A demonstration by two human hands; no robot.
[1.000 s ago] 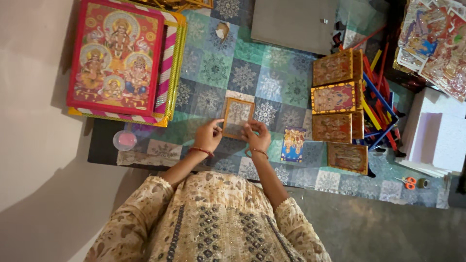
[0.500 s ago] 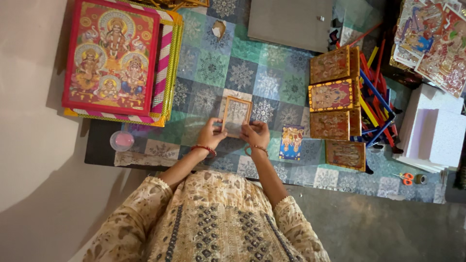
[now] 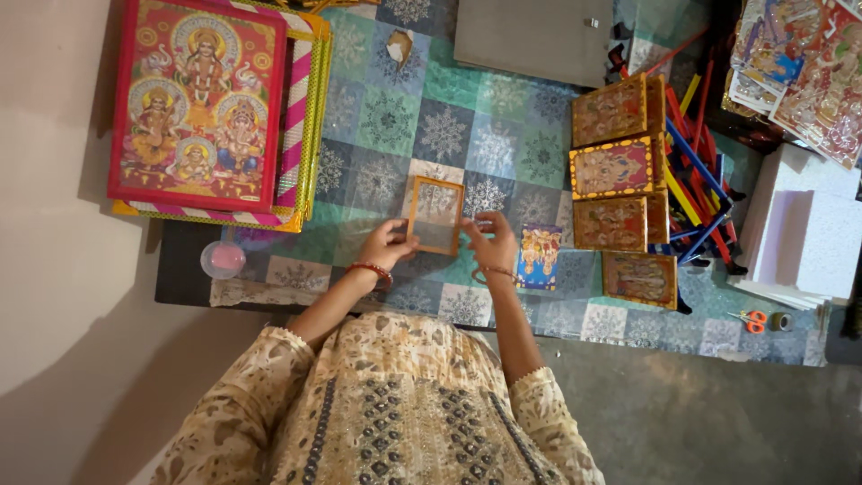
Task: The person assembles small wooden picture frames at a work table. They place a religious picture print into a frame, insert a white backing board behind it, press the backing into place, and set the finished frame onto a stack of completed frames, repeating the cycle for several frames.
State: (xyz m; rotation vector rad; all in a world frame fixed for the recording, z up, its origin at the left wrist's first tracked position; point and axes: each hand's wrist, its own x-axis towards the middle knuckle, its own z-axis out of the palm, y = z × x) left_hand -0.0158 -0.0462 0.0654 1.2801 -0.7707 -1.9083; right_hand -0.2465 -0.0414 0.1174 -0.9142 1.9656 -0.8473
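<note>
Both hands hold a small orange frame just above the patterned desk.

Left hand (image 3: 388, 244) pinches the small frame (image 3: 435, 216) by its lower left edge, right hand (image 3: 489, 241) grips its right edge; fingers closed on it, likely to keep it flat and steady, cloth pattern showing through the pane. Small blue picture card (image 3: 539, 256) lies just beside the right hand. Finished framed pictures (image 3: 612, 168) stacked further right, near coloured strips (image 3: 696, 184). Large red-framed picture (image 3: 199, 103) on a pile at far left of desk (image 3: 386, 117); pink tub (image 3: 223, 260) near the edge.
</note>
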